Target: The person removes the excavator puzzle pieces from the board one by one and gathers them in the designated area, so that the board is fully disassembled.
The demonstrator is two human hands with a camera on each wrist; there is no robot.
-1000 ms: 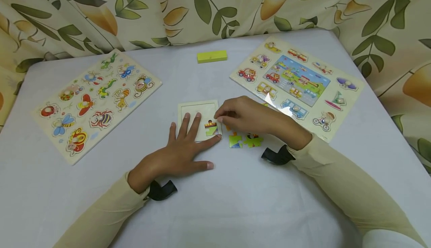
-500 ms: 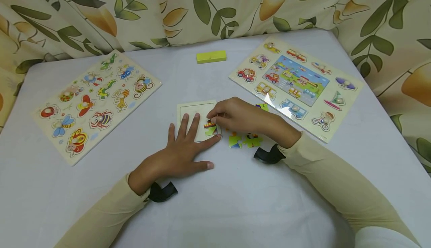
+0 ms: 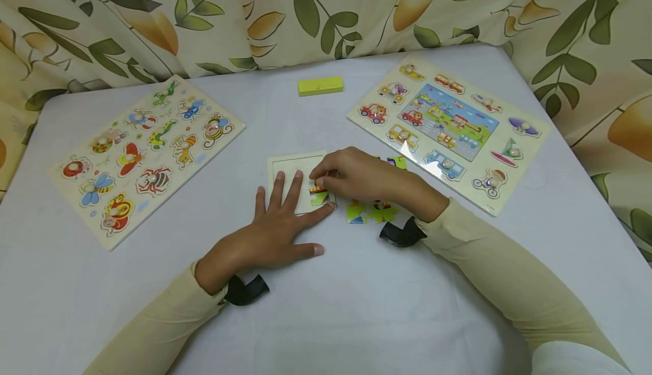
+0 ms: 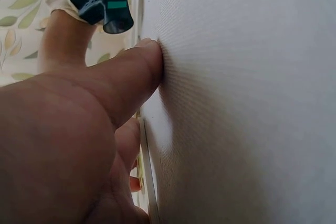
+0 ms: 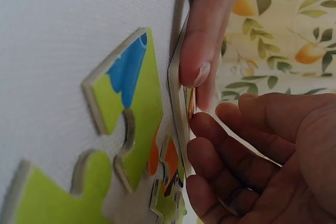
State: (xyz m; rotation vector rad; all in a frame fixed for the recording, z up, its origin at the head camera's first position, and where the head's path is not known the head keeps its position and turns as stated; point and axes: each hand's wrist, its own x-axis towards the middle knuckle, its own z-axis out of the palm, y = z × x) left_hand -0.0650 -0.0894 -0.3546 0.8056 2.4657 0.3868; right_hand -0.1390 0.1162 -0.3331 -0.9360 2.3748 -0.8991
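My left hand (image 3: 267,231) lies spread, palm down, with its fingertips on the pale square puzzle frame (image 3: 297,163). Its index fingertip presses the frame's lower right corner, while the thumb (image 4: 142,64) rests on the cloth. Inside the frame, at the lower right, sits a green puzzle piece (image 3: 319,198) with a red and yellow strip. My right hand (image 3: 356,174) is bent over the frame, thumb and index together in a pinch at this piece's upper edge; its knob is hidden under them. In the right wrist view the other fingers (image 5: 202,153) are curled.
Loose green puzzle pieces (image 3: 356,214) lie right of the frame, several of them partly under the right hand. An insect peg puzzle board (image 3: 198,157) lies left, a vehicle peg board (image 3: 486,194) right. A yellow block (image 3: 321,86) is at the back, before a leaf-patterned curtain (image 3: 214,35).
My right hand has moved left, from the frame's right rim to above the piece, its fingertips covering the piece's knob. The left hand has stayed in place.
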